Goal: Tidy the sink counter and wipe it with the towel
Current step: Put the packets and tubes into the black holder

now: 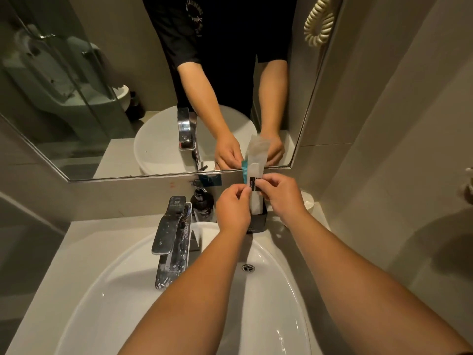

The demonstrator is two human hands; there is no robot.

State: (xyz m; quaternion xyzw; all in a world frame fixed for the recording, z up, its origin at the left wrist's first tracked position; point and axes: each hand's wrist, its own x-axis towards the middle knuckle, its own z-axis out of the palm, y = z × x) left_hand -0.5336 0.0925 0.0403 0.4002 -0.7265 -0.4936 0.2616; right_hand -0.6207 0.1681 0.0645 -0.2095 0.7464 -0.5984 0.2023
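Note:
Both my hands reach over the white basin (107, 290) to the back of the grey counter (84, 242). A black square holder (258, 221) stands there against the wall. A tall white sachet with a black label (256, 170) sticks up out of it, with a teal packet (244, 172) just behind. My left hand (234, 210) pinches the sachet's left edge. My right hand (280, 192) pinches its right edge at the label. I see no towel.
A chrome tap (171, 239) stands left of my arms. A dark pump bottle (202, 203) sits between the tap and the holder. A white object (307, 199) lies on the counter's far right corner. The mirror (128, 98) runs above, with a tiled wall on the right.

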